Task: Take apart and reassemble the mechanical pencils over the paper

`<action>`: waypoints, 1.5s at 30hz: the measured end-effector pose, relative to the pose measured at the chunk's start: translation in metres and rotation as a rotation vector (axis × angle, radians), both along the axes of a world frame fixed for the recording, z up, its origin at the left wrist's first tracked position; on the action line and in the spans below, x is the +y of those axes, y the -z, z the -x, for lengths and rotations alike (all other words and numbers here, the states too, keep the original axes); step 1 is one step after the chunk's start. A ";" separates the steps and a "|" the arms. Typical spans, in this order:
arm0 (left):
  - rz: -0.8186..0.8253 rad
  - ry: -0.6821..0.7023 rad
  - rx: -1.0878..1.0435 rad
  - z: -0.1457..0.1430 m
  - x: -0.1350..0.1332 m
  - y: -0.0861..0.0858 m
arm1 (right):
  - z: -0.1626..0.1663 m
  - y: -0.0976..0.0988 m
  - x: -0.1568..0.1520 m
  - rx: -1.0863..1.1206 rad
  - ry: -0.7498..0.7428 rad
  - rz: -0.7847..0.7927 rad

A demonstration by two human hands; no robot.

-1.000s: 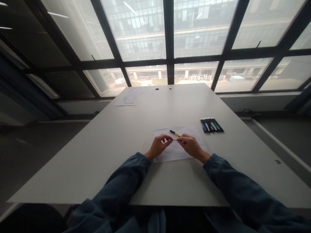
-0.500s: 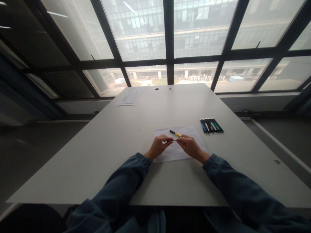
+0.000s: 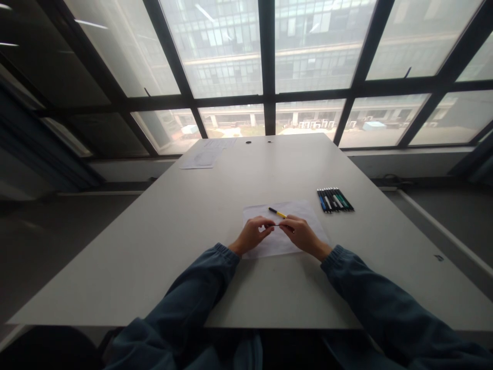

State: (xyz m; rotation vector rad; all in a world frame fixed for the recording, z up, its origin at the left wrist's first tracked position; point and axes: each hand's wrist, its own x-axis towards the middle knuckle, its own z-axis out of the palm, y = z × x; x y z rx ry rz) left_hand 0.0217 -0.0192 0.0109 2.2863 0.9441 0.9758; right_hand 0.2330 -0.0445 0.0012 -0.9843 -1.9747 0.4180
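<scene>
Okay, both your hands are over the white paper (image 3: 265, 250), fingertips almost meeting near its middle. Your left hand (image 3: 251, 234) pinches one end of a thin dark stick (image 3: 277, 225) between thumb and fingers; your right hand (image 3: 301, 232) pinches the other end, so just a short bit shows between them. Can't tell what the stick is, too small. A black-and-yellow pen (image 3: 277, 213) lies on the paper just beyond, its yellow end right by your right knuckles; touching or not, can't tell. Paper's near edge runs below your hands, well in from the table's (image 3: 154, 246) front edge, which your sleeves (image 3: 204, 275) cross. Right of the paper, past a narrow gap, sits a neat row of pens (image 3: 335, 200), inside the table's right edge. Widest room is left: a broad stretch of tabletop from your left hand out to the slanting edge. More room ahead too, up to the far edge by the windows (image 3: 311, 67), with printed sheets (image 3: 202, 156) at the far left corner.
</scene>
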 end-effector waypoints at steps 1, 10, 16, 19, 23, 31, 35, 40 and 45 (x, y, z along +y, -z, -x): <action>0.000 -0.003 0.004 0.000 0.000 0.000 | 0.000 0.000 0.000 0.001 0.004 0.002; -0.022 -0.046 -0.011 0.001 -0.003 -0.007 | 0.001 -0.005 -0.001 0.012 -0.040 0.015; -0.026 -0.150 -0.074 0.004 0.001 -0.006 | -0.016 -0.011 0.004 0.163 0.236 -0.097; -0.024 -0.186 -0.115 0.007 0.005 -0.006 | -0.027 -0.004 0.012 0.177 0.391 -0.111; -0.009 -0.236 -0.143 0.012 0.010 -0.005 | -0.030 0.011 0.024 -0.005 0.417 -0.068; -0.017 -0.254 -0.139 0.014 0.012 -0.005 | -0.024 0.028 0.030 -0.276 0.344 0.057; -0.018 -0.270 -0.154 0.013 0.011 -0.005 | -0.025 0.028 0.030 -0.305 0.335 0.045; -0.006 -0.326 -0.200 0.014 0.010 -0.004 | -0.026 0.024 0.030 -0.222 0.381 0.056; -0.040 -0.429 -0.264 0.019 0.013 0.000 | -0.041 0.023 0.036 0.061 0.434 0.028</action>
